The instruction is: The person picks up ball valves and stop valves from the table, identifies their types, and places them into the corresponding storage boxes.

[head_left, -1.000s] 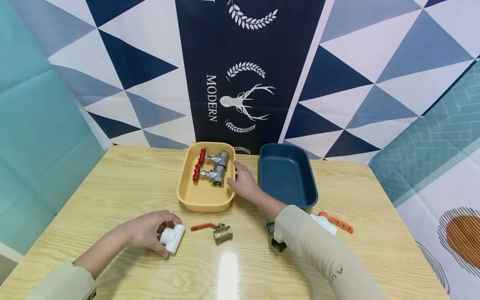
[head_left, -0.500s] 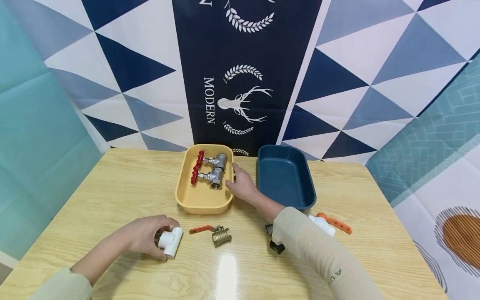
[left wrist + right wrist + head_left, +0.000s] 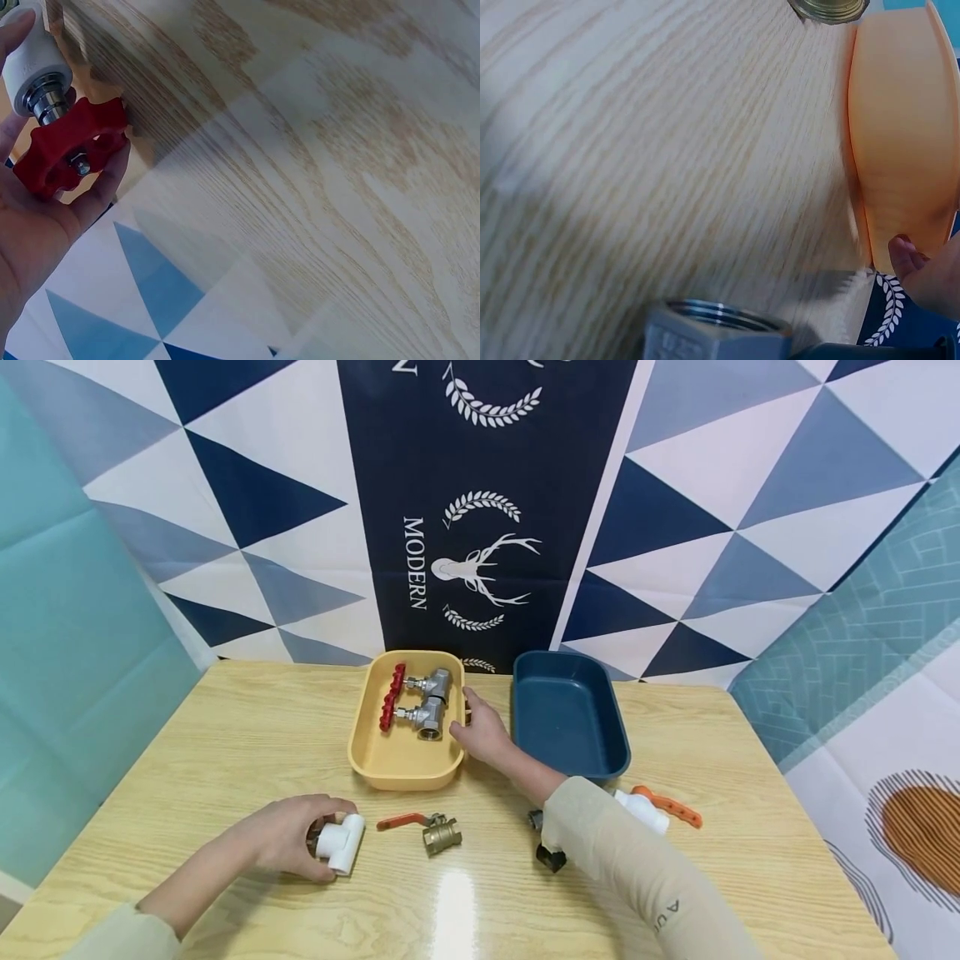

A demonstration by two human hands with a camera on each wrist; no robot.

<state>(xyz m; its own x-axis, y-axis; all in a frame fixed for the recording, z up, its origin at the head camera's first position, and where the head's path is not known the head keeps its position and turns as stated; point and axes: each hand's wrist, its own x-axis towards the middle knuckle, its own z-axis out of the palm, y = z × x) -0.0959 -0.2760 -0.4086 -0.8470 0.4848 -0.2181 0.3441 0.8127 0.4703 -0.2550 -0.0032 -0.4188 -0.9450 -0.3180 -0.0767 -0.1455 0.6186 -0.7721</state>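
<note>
My left hand [image 3: 288, 835], low at the left in the head view, grips a white plastic stop valve [image 3: 341, 843]. In the left wrist view the valve's red handwheel [image 3: 75, 146] lies in the palm, joined by a metal stem to the white body [image 3: 36, 56]. At the back, my right hand [image 3: 483, 727] holds the right rim of a yellow bin [image 3: 405, 764], its fingertips against the outer wall in the right wrist view. Inside that bin lie two grey metal valves [image 3: 431, 702] with red handwheels [image 3: 392, 697].
A brass ball valve [image 3: 442, 835] with a red lever lies in front of the yellow bin. Right of that bin stands a dark blue bin [image 3: 570, 727]. A white valve with an orange lever [image 3: 667, 806] and dark metal parts [image 3: 551, 856] lie partly behind the right sleeve.
The head view has shifted slightly. Both hands keep their places, the left on the white stop valve and the right at the yellow bin's rim.
</note>
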